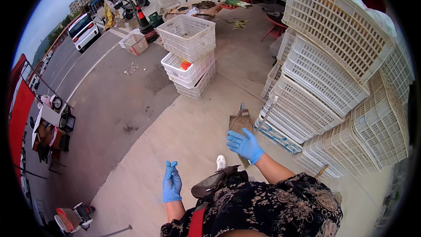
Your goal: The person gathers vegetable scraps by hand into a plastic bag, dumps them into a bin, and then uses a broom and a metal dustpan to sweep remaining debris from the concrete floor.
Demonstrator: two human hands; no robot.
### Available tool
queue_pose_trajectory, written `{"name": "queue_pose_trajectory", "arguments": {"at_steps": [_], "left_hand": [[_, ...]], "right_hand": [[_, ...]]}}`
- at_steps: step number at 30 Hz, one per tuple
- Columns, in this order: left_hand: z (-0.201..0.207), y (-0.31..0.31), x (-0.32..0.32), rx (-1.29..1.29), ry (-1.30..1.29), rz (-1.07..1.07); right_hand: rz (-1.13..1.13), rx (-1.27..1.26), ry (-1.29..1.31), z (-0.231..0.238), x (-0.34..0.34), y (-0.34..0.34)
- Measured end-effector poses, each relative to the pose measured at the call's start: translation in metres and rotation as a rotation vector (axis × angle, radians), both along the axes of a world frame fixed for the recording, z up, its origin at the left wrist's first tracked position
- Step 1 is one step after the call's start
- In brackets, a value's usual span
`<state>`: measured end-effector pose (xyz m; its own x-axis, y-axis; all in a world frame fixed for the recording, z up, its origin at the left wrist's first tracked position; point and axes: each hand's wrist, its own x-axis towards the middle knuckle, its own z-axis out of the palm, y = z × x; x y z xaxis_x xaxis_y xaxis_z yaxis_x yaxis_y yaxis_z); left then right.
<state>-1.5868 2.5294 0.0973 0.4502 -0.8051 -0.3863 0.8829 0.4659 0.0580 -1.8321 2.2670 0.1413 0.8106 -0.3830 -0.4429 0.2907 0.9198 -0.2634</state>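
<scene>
- The left hand (172,182), in a blue glove at lower centre, was raised above pale paving (149,158), its fingers straight but narrow, the tips close together.
- The right hand (246,145), gloved alike and just right of centre, had its fingers wide and loosely fanned.
- Nearest to it was a flat metal dustpan (239,123) with a raised handle, around the middle of the frame; whether glove and pan touched, I could not tell.
- A tall stack of white crates (322,68) walled off the right side, its lower edge near the dustpan.
- A shorter stack of white crates (188,39) stood at upper centre, leaving a lane of paving between the two stacks.
- The paving's edge slanted from upper centre to lower left, where darker asphalt (118,96) opened the widest room.
- Beneath the hands, a white shoe (220,162) and a brown bag (212,185) marked the near side.
</scene>
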Motion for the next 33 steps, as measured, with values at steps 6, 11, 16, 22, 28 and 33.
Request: {"name": "queue_pose_trajectory", "arguments": {"at_steps": [6, 11, 16, 22, 28, 33], "left_hand": [[0.009, -0.079, 0.040, 0.257, 0.019, -0.001], [0.000, -0.141, 0.090, 0.142, 0.021, -0.079], [-0.022, -0.227, 0.122, 0.179, 0.092, -0.373], [-0.066, -0.347, 0.139, 0.243, 0.065, -0.920], [-0.075, -0.457, 0.118, 0.220, -0.109, -1.257], [-0.077, -0.497, 0.068, 0.127, -0.061, -1.344]], "right_hand": [[-0.012, 0.083, 0.015, -0.030, 0.084, -0.084], [-0.039, 0.064, -0.025, -0.028, 0.154, -0.143], [-0.199, 0.117, -0.084, -0.055, 0.154, -0.171], [-0.662, 0.147, 0.103, -0.084, 0.077, -0.147], [-1.136, 0.193, 0.280, -0.092, 0.022, -0.099], [-1.290, 0.287, 0.320, -0.123, -0.011, -0.103]]}}
